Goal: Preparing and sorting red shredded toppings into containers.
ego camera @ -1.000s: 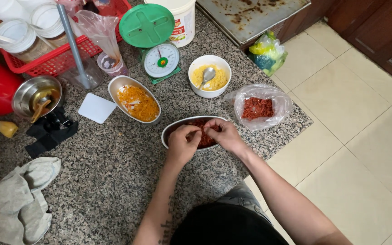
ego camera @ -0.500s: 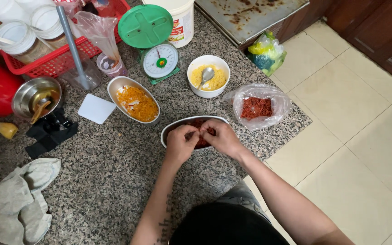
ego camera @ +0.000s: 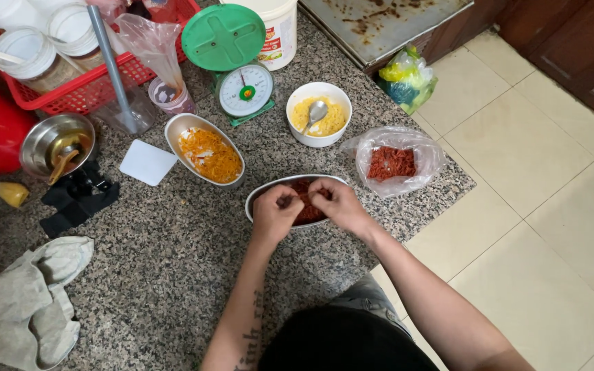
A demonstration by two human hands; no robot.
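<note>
Fingers of left hand (ego camera: pixel 276 214) and right hand (ego camera: pixel 338 204) pinch red shreds (ego camera: pixel 309 210) over oval dish (ego camera: pixel 261 197) near counter edge (ego camera: pixel 426 216).

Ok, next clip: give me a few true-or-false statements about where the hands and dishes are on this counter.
1. Both hands, left hand and right hand, are over the metal dish of red shreds. True.
2. The white bowl holds a spoon. True.
3. The green scale has a bowl on its pan. False: the pan is bare.
4. The plastic bag of red shreds lies left of the orange-filled dish. False: it lies at the right, near the counter edge.
5. A crumpled cloth lies at the lower left. True.
</note>
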